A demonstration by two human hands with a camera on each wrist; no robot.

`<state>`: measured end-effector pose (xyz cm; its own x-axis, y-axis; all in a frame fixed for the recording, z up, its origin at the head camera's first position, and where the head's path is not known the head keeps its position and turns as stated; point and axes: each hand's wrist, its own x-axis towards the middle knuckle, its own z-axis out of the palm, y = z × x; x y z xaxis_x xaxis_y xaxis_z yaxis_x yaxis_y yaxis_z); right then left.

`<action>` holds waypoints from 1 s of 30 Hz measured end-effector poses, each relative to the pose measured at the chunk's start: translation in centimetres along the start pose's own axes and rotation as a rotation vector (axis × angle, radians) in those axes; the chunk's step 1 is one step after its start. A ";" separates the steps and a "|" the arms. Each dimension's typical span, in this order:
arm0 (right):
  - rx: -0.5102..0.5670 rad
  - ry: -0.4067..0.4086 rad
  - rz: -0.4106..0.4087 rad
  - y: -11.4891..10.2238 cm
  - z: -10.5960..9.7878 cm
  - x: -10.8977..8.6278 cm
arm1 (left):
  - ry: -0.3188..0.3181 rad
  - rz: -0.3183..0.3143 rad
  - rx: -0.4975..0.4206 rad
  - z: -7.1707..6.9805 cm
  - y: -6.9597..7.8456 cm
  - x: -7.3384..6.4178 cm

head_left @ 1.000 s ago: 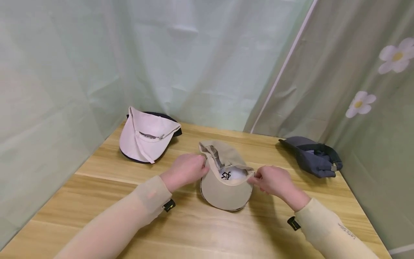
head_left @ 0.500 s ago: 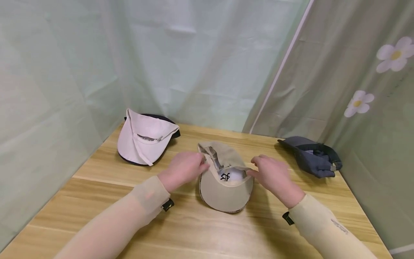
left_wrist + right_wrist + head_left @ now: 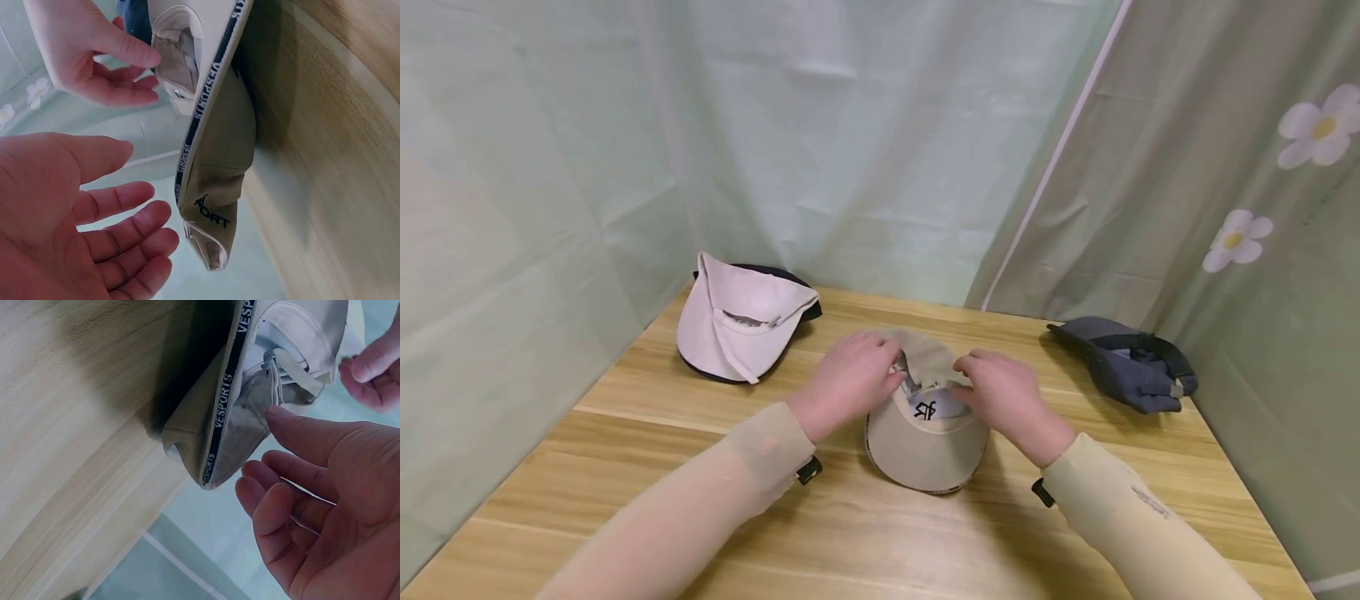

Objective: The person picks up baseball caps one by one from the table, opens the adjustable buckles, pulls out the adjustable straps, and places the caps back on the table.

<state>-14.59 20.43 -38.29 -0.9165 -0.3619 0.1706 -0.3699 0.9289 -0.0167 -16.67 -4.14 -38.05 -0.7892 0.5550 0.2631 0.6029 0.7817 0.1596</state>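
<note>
A beige baseball cap [image 3: 928, 454] lies upside down in the middle of the table, brim toward me and a dark mark inside it. "VESPORTS" lettering runs along the dark edge of its brim [image 3: 223, 403] in the right wrist view. My left hand [image 3: 853, 379] is over the cap's left side. Its fingers are apart and hold nothing, as the left wrist view of this hand [image 3: 94, 212] shows. Over the right side is my right hand [image 3: 1007, 400], fingers loosely bent and nothing held; its thumb [image 3: 300, 428] is close to the cap's opening, contact unclear.
A pale cap [image 3: 748, 296] lies on a black cap [image 3: 811, 311] at the back left of the wooden table [image 3: 865, 550]. At the back right sits a dark blue-grey cap [image 3: 1123, 367] with its strap showing. Curtains [image 3: 887, 150] stand behind and at both sides.
Both hands have let go of the beige cap's sides. They have moved inward and slightly back over its opening, closer to each other. The cap stays in about the same place.
</note>
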 end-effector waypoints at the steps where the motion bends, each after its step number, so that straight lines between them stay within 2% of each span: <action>1: -0.003 0.001 -0.008 -0.1 0.1 0.1 | 0.007 0.009 -0.001 0.0 0.1 0.1; 7: -0.023 0.003 -0.063 -0.6 0.7 0.8 | 0.005 0.043 0.026 0.3 0.3 0.5; 17: -0.038 0.024 -0.089 -0.9 1.8 1.6 | -0.043 0.044 0.039 0.4 0.8 1.1; 30: 0.035 0.142 -0.067 -0.5 2.2 1.2 | -0.003 0.067 0.037 1.0 0.8 1.3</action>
<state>-15.82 19.36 -40.20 -0.8597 -0.4059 0.3103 -0.4368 0.8989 -0.0345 -17.30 -2.50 -38.53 -0.7474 0.6076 0.2688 0.6500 0.7524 0.1066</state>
